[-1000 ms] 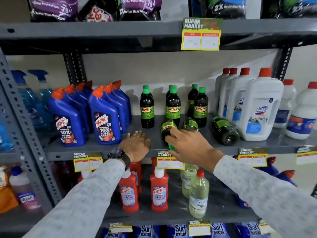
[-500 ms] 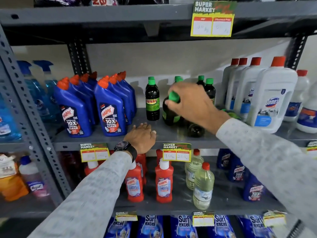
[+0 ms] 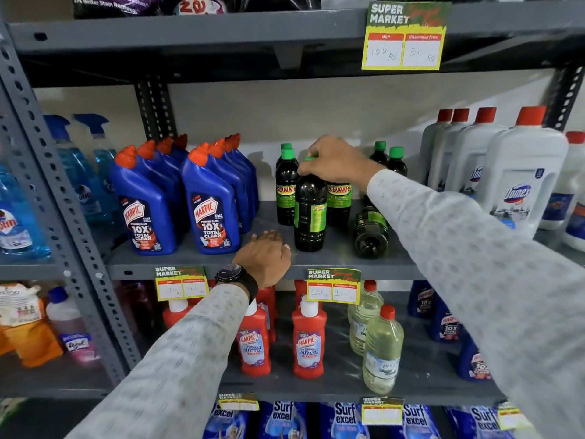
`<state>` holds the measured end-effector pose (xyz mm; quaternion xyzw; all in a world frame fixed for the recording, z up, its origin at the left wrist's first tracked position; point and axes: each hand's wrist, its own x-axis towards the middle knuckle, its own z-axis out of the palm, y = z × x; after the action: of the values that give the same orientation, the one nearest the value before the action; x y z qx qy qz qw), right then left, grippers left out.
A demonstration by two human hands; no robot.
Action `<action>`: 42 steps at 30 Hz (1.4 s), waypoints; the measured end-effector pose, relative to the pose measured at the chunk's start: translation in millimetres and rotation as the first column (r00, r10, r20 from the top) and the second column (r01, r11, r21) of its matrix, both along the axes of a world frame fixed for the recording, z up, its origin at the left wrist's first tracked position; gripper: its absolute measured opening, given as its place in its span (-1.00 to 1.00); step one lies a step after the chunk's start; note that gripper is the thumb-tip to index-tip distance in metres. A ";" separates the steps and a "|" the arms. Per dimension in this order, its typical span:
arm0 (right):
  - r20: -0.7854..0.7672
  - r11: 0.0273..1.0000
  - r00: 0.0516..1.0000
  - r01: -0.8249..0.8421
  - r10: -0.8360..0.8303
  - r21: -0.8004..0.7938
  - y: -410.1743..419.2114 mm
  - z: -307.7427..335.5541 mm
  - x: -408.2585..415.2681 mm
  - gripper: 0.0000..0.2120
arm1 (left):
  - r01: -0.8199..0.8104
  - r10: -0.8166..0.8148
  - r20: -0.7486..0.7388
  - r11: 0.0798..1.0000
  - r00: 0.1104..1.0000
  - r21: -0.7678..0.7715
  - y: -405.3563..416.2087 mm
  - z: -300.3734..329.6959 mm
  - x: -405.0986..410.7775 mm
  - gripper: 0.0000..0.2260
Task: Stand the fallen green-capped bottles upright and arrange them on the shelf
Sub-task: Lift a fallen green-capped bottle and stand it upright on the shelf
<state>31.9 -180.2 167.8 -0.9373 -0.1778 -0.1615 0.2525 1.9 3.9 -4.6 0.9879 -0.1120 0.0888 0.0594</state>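
Head view puts you square in front of a grey metal shelf (image 3: 196,261) stocked with cleaning products. Big white jugs (image 3: 522,179) with red caps fill its right end, and blue toilet-cleaner bottles (image 3: 209,213) with orange caps stand at the left. Between them sit the dark bottles with green caps: several upright at the back (image 3: 286,191), and one lying on its side (image 3: 370,231), base toward you, just right of the one you are handling. Your right hand (image 3: 338,164) is closed over the cap and neck of a dark bottle (image 3: 310,213) standing upright near the front edge. Your left hand (image 3: 264,256), with a black watch (image 3: 232,274) on the wrist, rests flat and open on the shelf's front edge, gripping nothing.
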 end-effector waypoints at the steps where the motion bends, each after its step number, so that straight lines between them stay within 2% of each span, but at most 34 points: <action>1: 0.002 1.000 1.000 0.005 -0.005 0.016 0.7 -3.0 1.8 -0.77 | 0.001 -0.001 -0.005 1.000 1.000 0.006 0.3 -0.4 1.2 -0.45; 4: -0.007 0.998 0.999 0.032 -0.032 0.062 0.5 -6.6 7.2 -0.73 | 0.005 -0.005 0.002 1.000 1.000 -0.004 2.7 -0.4 4.8 -0.45; 8: 0.009 0.991 0.998 0.061 -0.062 0.122 -3.1 -22.2 5.5 -0.45 | 0.025 -0.026 0.052 0.999 0.998 0.020 6.5 -6.0 4.2 -0.44; 10: 0.081 0.968 0.993 0.061 -0.083 0.243 -3.1 -41.9 -3.8 -0.32 | 0.006 -0.008 0.064 1.000 0.998 0.027 6.3 -8.0 3.8 -0.44; 12: 0.126 0.894 0.990 0.001 -0.063 0.448 3.0 -68.5 -19.3 -0.26 | -0.001 -0.002 0.084 0.999 0.997 0.039 5.4 -8.9 4.0 -0.45; 14: 0.145 0.793 0.989 -0.104 0.020 0.601 11.6 -97.9 -32.4 -0.31 | 0.005 -0.011 0.091 0.998 0.996 0.058 4.4 -7.9 3.9 -0.44; 15: 0.132 0.745 0.988 -0.144 0.076 0.651 14.9 -110.9 -35.6 -0.32 | 0.004 -0.009 0.083 0.998 0.997 0.063 4.1 -7.2 3.5 -0.44; 17: 0.047 0.686 0.987 -0.143 0.156 0.714 15.2 -133.5 -36.0 -0.20 | -0.004 -0.001 0.072 0.998 0.997 0.066 3.4 -6.4 2.9 -0.44; 19: -0.062 0.711 0.988 -0.058 0.141 0.701 11.5 -145.9 -34.7 -0.08 | -0.001 -0.002 0.070 0.999 0.998 0.040 2.9 -6.3 1.6 -0.44; 21: -0.099 0.741 0.989 -0.016 0.111 0.671 9.2 -151.6 -30.6 -0.04 | 0.001 -0.003 0.078 1.000 0.997 0.017 3.6 -6.9 0.5 -0.44; 25: -0.041 0.804 0.998 -0.009 0.041 0.594 14.5 -153.8 -26.1 -0.15 | -0.004 0.001 0.093 1.000 0.996 0.022 5.0 -8.2 1.5 -0.45; 28: 0.014 0.842 1.000 0.008 -0.019 0.539 16.2 -156.0 -24.2 -0.14 | 0.003 -0.003 0.096 1.000 0.995 -0.005 5.5 -8.0 1.7 -0.45; 30: 0.010 0.822 1.000 -0.006 0.000 0.570 14.7 -156.7 -24.0 -0.13 | 0.006 -0.005 0.086 1.000 0.996 -0.015 5.1 -7.2 1.3 -0.45; 34: -0.073 0.734 0.983 -0.073 0.166 0.676 9.3 -156.7 -23.7 -0.20 | 0.002 -0.001 0.063 1.000 0.998 -0.018 3.3 -4.6 -1.1 -0.45; 39: -0.018 0.795 0.999 -0.024 0.044 0.606 13.0 -157.2 -26.3 -0.22 | 0.006 -0.006 0.077 1.000 0.997 0.001 3.1 -3.2 -4.6 -0.45; 42: -0.027 0.784 0.998 -0.030 0.059 0.620 11.6 -157.0 -25.8 -0.23 | 0.003 -0.003 0.069 1.000 0.998 -0.001 2.9 -2.7 -5.7 -0.45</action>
<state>6.1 -168.5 10.8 -0.8018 -0.1312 -0.1840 0.5533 -3.8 6.8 -7.3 0.9841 -0.1152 0.1228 0.0563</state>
